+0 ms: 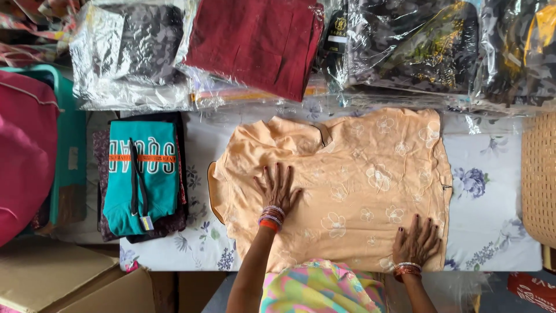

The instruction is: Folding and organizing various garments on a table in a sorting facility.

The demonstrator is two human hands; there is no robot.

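Observation:
A peach garment (353,174) with pale flower embroidery lies spread flat on a table under a white floral cloth (492,226). My left hand (277,188) rests palm down on the garment's left part, fingers spread. My right hand (416,240) presses flat on its lower right corner near the table's front edge. Both wrists wear bangles. Neither hand holds anything.
A folded teal garment (142,174) sits on a dark pile at the left. Plastic-wrapped clothes, one maroon (255,40), line the back. A woven basket (540,179) stands at the right, cardboard boxes (63,278) at the lower left, a pink cloth (23,150) at the far left.

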